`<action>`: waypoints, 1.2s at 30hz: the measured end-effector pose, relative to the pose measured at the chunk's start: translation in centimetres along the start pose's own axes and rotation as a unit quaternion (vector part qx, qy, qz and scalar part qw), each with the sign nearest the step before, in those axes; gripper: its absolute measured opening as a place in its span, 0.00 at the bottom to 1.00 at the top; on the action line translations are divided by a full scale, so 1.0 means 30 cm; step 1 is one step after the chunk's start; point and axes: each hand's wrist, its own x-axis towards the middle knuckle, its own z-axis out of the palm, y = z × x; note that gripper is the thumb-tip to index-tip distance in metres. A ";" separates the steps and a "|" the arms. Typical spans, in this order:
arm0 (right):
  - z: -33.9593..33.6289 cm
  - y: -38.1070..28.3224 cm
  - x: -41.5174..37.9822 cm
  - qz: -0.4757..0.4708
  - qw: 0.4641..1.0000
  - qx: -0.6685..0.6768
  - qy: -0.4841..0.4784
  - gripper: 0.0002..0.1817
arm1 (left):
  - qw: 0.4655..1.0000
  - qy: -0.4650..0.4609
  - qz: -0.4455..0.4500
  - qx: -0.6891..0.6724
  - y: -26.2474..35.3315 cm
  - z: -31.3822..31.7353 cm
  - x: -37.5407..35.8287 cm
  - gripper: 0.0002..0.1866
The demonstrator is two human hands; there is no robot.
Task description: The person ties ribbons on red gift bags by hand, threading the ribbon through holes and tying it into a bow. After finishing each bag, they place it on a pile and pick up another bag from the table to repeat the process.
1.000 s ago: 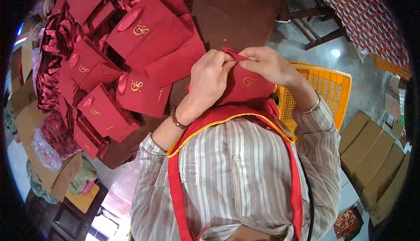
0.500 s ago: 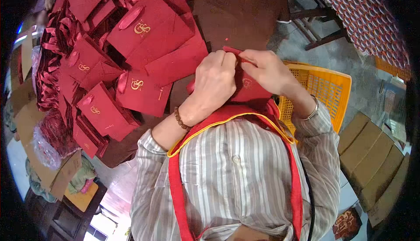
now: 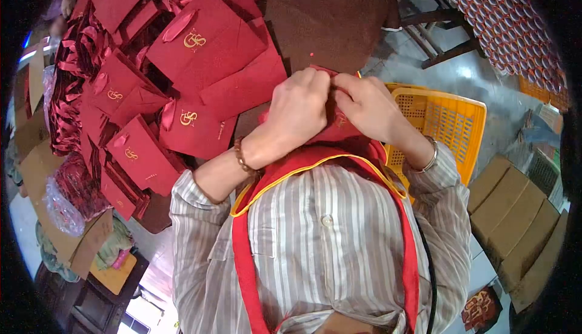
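Knuckles nearly touching, two bare hands bear down on a red bag [image 3: 342, 131] held just past the hem of the wearer's apron [image 3: 244, 267]. The left hand [image 3: 300, 106] is curled tight at the bag's upper part, fingertips hidden; the right hand [image 3: 367, 106] is bent over the same stretch, thumb tucked inward. Both appear to grasp the bag, though from here nobody can tell exactly what the fingers pinch.

A second ago the thumbs and fingertips lie more exposed; now the fists turn over and close together, covering more of the gold print, and the left elbow swings wider toward 8 o'clock. The shift suggests a firmer grip, with the work centred on the bag's top edge.

Taking the bag as the clock's centre, a pile [image 3: 212, 49] of similar bags crowds 9 to 11 o'clock, its nearest corner just beside the left hand. Brown table [image 3: 327, 19] stretches toward 12, offering the hands their widest room; its edge curves away at 1 o'clock, with floor beyond. A yellow crate [image 3: 470, 122] stands at 3 o'clock near the right wrist, seemingly leaving that elbow less room.
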 end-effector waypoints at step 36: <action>-0.024 0.168 0.049 0.087 0.932 0.333 -0.110 0.11 | 0.935 -0.013 -0.216 -0.281 -0.052 -0.001 -0.033 0.08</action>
